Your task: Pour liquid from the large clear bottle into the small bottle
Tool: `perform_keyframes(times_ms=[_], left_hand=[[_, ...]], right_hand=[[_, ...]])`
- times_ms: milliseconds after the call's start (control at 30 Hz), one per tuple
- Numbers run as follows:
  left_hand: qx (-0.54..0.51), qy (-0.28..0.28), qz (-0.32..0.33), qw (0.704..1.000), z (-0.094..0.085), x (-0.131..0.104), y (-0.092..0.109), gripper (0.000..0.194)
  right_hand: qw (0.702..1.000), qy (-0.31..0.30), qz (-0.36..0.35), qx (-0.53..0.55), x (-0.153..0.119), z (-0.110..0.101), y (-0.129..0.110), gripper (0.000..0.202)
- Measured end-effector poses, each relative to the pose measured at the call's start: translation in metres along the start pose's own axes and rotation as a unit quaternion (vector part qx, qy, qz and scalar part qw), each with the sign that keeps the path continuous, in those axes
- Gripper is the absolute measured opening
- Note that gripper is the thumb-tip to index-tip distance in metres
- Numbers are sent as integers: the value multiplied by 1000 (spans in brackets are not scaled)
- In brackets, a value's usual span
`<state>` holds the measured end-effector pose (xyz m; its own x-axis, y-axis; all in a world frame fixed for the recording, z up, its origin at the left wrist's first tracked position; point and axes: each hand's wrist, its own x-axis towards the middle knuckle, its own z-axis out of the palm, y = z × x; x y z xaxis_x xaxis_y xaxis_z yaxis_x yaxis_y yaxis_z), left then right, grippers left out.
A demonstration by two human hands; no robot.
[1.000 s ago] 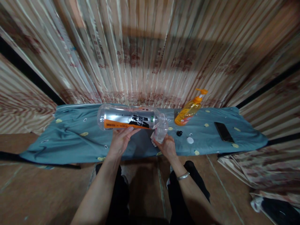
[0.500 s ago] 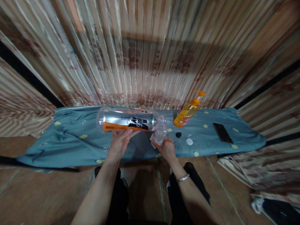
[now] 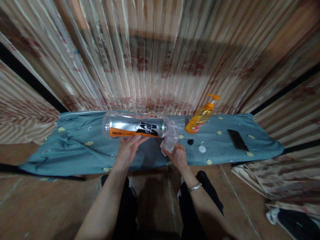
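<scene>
A large clear plastic bottle (image 3: 132,126) with a silver, orange and black label lies level in the air, its neck to the right. My left hand (image 3: 128,150) is closed round it from below. Under the bottle's mouth is a small clear container (image 3: 171,138), held in my right hand (image 3: 178,155) with the fingers wrapped round its lower part. Both mouths meet or overlap; I cannot tell if they touch. White tissue (image 3: 163,149) shows beside the container's base. Any liquid passing between the two is too faint to make out.
An orange pump bottle (image 3: 200,119) leans on the teal cloth (image 3: 72,146), right of my hands. Nearer lie a small black cap (image 3: 190,141) and a white round lid (image 3: 202,149). A phone (image 3: 237,140) lies farther right. Striped curtains (image 3: 150,66) hang behind.
The view has shifted slightly. My left hand still supports the large bottle, and my right hand still holds the small container at its mouth; both look nearly unmoved.
</scene>
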<state>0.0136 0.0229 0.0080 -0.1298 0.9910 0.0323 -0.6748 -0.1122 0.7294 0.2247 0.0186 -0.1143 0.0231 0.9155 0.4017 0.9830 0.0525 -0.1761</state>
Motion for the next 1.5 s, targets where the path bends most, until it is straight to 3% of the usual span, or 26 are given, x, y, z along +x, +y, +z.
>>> perform_keyframes(times_ms=[1267,1500], left_hand=[[18,7,-5,1000,2,-1,1,31],[18,-4,-6,1000,0,-1,1,23]], right_hand=[[1000,-4,5,-12,1,-3,-2,58],[1000,-3,-2,-11,1,-4,-1,60]])
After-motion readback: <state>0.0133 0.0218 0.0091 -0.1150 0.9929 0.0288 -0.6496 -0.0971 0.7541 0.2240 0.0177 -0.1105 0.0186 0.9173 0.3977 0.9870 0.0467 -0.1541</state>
